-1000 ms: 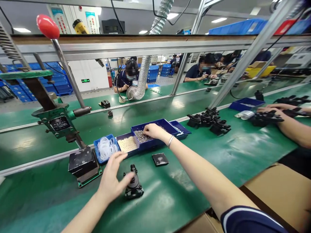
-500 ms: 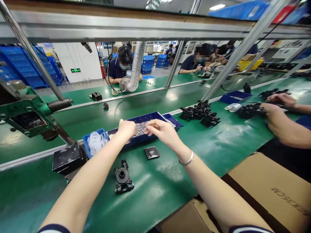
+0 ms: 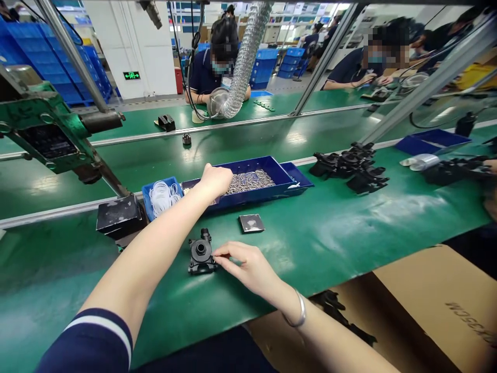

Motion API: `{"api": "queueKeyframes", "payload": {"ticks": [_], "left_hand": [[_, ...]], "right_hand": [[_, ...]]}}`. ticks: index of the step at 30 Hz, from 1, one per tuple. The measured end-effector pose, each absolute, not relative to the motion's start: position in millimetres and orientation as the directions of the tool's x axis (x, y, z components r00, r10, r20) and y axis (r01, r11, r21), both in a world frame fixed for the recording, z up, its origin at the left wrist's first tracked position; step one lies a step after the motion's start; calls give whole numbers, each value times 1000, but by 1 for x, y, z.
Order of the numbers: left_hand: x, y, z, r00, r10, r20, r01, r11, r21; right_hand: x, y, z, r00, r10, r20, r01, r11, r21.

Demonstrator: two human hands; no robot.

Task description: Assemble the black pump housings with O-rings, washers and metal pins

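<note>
A black plastic housing (image 3: 201, 250) with a round raised centre and a short pipe stub lies on the green bench. At its right lower corner, the thumb and fingers of my right hand (image 3: 248, 264) are pinched together; whatever is between the fingertips is too small to make out. My left hand (image 3: 216, 181) is closed over the left part of a dark blue bin (image 3: 267, 194) that holds many small metal screws (image 3: 252, 180). The fingertips of that hand are hidden behind its back. A small black block (image 3: 251, 223) lies between the bin and my right hand.
Left of the bin, a blue tray (image 3: 146, 203) holds white rings (image 3: 163, 197). A green machine (image 3: 42, 129) and black box (image 3: 119, 215) stand further left. Black parts (image 3: 349, 163) are piled at right. Below the bench edge lies a cardboard box (image 3: 438, 290). Co-workers sit opposite.
My right hand has moved from the screw bin down to the housing's right corner. My left hand has stayed at the bin. The camera view has tilted down and turned left.
</note>
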State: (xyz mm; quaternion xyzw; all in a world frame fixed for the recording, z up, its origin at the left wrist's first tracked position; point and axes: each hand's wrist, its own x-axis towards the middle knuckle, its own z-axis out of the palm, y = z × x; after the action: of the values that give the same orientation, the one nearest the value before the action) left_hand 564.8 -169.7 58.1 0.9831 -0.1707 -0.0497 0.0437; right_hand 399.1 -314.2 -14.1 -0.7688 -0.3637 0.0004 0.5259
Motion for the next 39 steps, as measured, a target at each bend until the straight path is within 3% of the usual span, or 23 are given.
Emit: {"api": "queueKeyframes", "payload": {"ticks": [8, 13, 14, 16, 18, 20, 23, 27, 33, 39], "left_hand": [[551, -164, 62, 936, -304, 177, -345, -890, 297], [492, -127, 67, 899, -199, 389, -382, -790, 479], [474, -115, 65, 889, -143, 435, -399, -707, 584], [439, -92, 54, 919, -32, 392, -323, -629, 707], [409, -73, 36, 961, 28, 276, -196, -635, 747], [388, -62, 16, 984, 42, 174, -109, -632, 768], [374, -60, -5, 990, 47, 133, -77, -610, 789], [375, -64, -9, 966, -57, 251, -223, -673, 705], [376, -58, 5, 784, -490, 381, -600, -755, 264], [420, -80, 45, 749, -407, 523, -580, -784, 221]], "right_hand": [[392, -316, -22, 547, 656, 519, 797, -221, -562], [428, -335, 13, 603, 426, 674, 797, -349, -493], [444, -340, 24, 597, 385, 704, 796, -392, -461], [484, -346, 45, 602, 365, 710, 771, -498, -398], [528, -346, 60, 733, 405, 547, 643, -676, -360], [568, -341, 66, 867, 433, 246, 492, -823, -285], [606, -325, 60, 888, 459, -22, 443, -868, -224], [615, -309, 42, 861, 501, -91, 475, -855, -208], [615, -316, 43, 828, 539, -153, 504, -836, -218], [620, -316, 50, 801, 558, -218, 522, -829, -200]]}}
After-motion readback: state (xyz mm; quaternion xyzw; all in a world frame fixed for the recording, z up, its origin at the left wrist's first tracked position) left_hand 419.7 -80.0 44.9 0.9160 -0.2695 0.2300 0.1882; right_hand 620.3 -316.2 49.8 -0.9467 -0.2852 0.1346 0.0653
